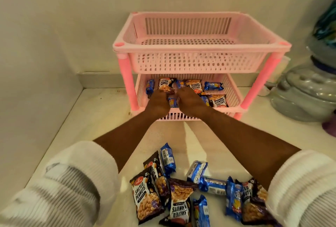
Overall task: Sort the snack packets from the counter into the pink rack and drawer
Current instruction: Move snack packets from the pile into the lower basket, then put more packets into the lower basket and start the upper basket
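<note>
The pink rack stands against the wall, and its top basket holds nothing. Its lower basket holds several salted peanuts packets and blue biscuit packets. Both my hands reach into that lower basket. My left hand grips a salted peanuts packet by its lower edge. My right hand is close beside it, its fingers curled at a tilted blue biscuit packet. On the counter near me lie several more peanuts packets and blue biscuit packets in a loose pile.
A large grey lidded vessel stands right of the rack, with a purple object in front of it. Walls close off the counter at the left and back. My white sleeves fill the lower corners.
</note>
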### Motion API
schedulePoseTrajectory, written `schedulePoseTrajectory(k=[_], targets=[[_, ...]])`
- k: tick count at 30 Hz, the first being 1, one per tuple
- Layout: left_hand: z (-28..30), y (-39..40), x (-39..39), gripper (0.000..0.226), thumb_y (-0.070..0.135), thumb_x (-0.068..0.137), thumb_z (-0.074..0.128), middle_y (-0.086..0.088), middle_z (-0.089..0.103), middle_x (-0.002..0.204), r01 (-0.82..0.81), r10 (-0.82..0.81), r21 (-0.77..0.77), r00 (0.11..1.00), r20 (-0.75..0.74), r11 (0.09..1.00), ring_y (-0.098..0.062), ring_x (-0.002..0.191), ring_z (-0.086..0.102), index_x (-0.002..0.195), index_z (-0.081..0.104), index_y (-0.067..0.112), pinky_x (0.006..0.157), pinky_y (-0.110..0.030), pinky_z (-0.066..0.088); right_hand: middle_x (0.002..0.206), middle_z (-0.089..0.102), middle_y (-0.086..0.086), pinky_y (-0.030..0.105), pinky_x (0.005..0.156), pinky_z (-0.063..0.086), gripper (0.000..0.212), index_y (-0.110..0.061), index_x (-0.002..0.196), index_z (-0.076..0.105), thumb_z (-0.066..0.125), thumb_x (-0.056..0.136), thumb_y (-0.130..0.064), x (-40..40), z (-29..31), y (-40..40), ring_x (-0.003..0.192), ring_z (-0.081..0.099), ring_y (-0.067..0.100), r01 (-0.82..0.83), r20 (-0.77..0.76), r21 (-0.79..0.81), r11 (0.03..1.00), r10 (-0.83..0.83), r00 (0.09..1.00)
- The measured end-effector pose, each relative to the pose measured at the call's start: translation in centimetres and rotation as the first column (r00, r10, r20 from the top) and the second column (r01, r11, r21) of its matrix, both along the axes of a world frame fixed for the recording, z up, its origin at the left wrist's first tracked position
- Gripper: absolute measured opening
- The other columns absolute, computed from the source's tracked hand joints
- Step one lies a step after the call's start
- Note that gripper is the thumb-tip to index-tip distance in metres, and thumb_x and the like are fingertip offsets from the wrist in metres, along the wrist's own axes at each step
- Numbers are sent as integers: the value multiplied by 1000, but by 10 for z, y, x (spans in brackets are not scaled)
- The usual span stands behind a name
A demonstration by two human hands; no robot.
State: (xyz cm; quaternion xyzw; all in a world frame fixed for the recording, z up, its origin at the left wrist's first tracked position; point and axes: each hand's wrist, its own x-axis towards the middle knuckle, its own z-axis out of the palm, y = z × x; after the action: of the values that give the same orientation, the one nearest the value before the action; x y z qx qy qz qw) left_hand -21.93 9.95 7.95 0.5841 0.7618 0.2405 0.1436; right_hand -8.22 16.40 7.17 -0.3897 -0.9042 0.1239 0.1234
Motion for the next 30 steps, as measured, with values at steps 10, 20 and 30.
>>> schedulePoseTrajectory(k=[10,20,30], targets=[[-25,-78,40,37,-3,88,53,-11,47,140,72,-78,151,996,38,986,-26,131,45,124,63,5,114,-30,34,127,57,10,40,109,38,39,-11,120,62,61,82,2,81,-17,-63,125,46,29,96,-234,108,990,-69,970],[-57,-120,94,28,12,92,58,-4,53,129,142,-150,108,986,72,984,-19,123,51,120,64,15,100,-20,34,117,64,3,34,97,45,27,-14,113,65,66,87,-9,164,-43,-89,114,56,22,52,-256,32,998,-42,966],[-90,-154,159,33,22,96,58,-6,59,128,130,-123,-85,989,86,988,-21,122,55,128,58,14,101,-29,40,110,66,-6,31,90,49,19,-24,112,67,66,93,-28,239,-79,-115,102,61,11,-76,-178,-243,967,32,983]])
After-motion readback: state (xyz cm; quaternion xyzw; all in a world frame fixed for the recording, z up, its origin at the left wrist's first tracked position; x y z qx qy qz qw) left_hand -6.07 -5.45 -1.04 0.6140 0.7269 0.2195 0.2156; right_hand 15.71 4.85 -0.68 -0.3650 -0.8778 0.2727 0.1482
